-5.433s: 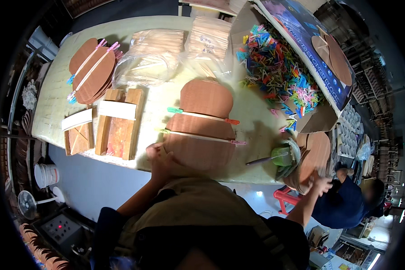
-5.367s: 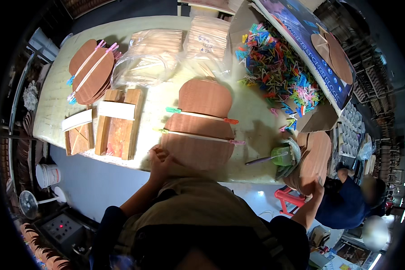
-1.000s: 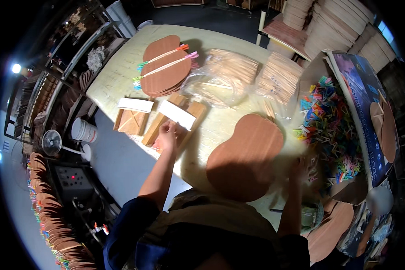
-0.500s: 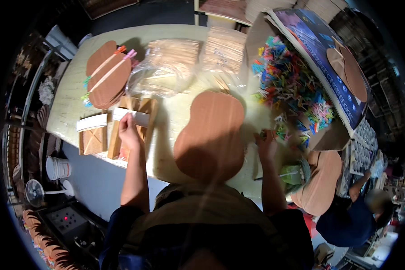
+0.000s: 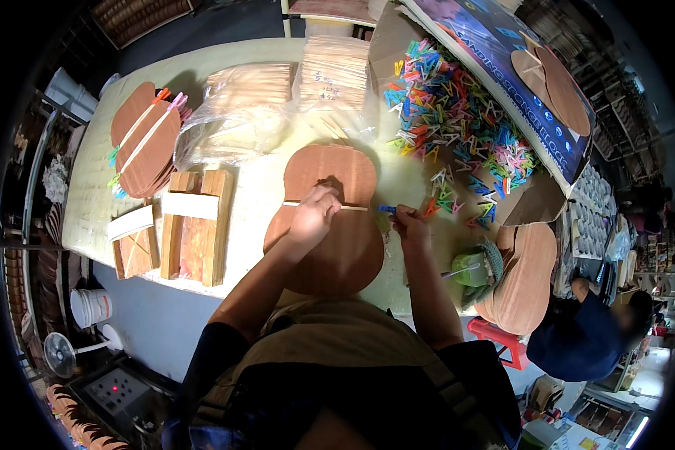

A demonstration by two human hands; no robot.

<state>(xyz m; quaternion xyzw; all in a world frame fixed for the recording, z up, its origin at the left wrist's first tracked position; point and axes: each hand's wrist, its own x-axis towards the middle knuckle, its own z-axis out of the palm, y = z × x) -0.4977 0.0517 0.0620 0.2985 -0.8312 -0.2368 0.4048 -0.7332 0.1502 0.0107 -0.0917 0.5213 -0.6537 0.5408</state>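
A brown guitar-shaped wooden panel [image 5: 326, 262] lies on the table in front of me. Across its waist runs a thin pale wooden strip [image 5: 352, 208], and my left hand [image 5: 315, 216] is closed on it with the fingers pressing down near the middle. Just off the panel's right edge, my right hand [image 5: 414, 229] pinches a small blue clothespin [image 5: 386, 208] close to the strip's right end. Whether the clothespin's jaws are spread is too small to tell.
Loose coloured clothespins [image 5: 457, 112] fill a cardboard box [image 5: 536, 202] at right. Bagged wooden strips [image 5: 334, 75] lie at the back. To the left are clipped panels [image 5: 146, 154] and wooden blocks [image 5: 195, 240]. A green cup [image 5: 469, 270], more panels [image 5: 521, 277] and a co-worker [image 5: 585, 337] are right.
My left hand has moved right from the wooden blocks to the panel, bringing a strip across its waist. The right hand has come left from the clothespin pile with a blue clothespin.
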